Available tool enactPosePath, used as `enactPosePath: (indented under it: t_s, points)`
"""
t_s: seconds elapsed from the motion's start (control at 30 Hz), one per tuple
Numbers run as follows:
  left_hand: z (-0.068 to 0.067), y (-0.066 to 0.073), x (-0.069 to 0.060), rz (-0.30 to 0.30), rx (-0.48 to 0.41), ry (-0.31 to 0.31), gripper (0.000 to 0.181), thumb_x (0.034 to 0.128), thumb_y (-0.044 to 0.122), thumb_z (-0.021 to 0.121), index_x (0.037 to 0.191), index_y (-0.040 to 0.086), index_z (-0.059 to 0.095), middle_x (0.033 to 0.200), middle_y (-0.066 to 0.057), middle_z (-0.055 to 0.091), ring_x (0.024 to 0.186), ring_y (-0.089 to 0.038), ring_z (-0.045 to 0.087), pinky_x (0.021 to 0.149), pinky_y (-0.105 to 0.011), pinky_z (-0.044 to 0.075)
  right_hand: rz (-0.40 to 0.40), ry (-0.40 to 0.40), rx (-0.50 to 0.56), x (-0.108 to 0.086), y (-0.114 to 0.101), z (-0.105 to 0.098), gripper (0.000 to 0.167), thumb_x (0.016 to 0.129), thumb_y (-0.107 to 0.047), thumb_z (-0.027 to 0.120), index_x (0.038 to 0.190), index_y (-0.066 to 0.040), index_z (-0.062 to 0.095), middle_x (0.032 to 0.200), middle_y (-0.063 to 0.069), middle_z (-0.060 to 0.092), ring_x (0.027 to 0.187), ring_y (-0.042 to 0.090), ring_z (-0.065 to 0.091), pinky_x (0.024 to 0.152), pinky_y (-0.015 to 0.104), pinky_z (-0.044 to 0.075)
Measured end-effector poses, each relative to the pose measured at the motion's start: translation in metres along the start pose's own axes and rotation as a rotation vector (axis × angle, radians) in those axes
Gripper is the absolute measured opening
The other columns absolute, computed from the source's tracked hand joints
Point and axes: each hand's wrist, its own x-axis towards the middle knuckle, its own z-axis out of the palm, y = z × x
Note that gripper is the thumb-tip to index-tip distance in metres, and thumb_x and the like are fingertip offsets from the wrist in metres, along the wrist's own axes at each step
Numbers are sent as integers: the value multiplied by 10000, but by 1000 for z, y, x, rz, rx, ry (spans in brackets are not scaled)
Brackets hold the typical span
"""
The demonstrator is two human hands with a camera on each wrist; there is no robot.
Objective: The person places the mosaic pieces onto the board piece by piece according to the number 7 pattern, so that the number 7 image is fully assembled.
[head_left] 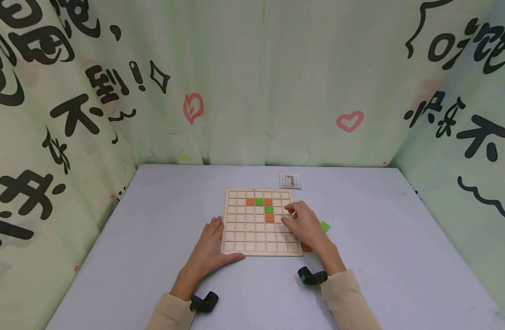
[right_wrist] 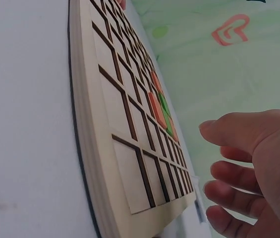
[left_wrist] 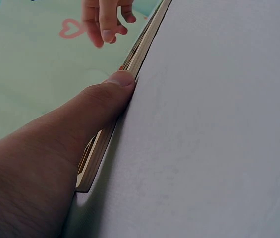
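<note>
A wooden grid board (head_left: pixel 244 238) lies on the table, with orange and green square tiles set in some of its cells. An orange tile (head_left: pixel 250 201), a green tile (head_left: pixel 259 201) and another orange one form a row; a green and an orange tile (head_left: pixel 269 218) run down from its right end. My left hand (head_left: pixel 210 250) rests along the board's left side, its thumb (left_wrist: pixel 97 104) against the front edge. Over the board's right part hovers my right hand (head_left: pixel 305 224), fingers loosely bent, nothing held; the right wrist view shows it (right_wrist: pixel 273 168) apart from the board.
Behind the board lies a small card (head_left: pixel 290 180) printed with a grid pattern. Partly hidden by the right hand and forearm, a loose green tile (head_left: pixel 325 226) and an orange piece (head_left: pixel 306 247) lie to the board's right. Printed curtains surround the white table (head_left: pixel 170 201).
</note>
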Motion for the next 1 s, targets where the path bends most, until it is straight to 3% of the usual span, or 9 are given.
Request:
enactPosePath:
  t_s: [1.0]
  points:
    - [-1, 2, 0, 3, 4, 0, 1192, 705, 683, 781, 1555, -7, 309, 1647, -176, 271, 1554, -329, 203, 1295, -472, 182, 137, 78, -75, -30, 46, -32, 401, 941, -204, 678, 1272, 13, 613, 1226, 188, 589, 986, 284, 588, 838, 424, 551]
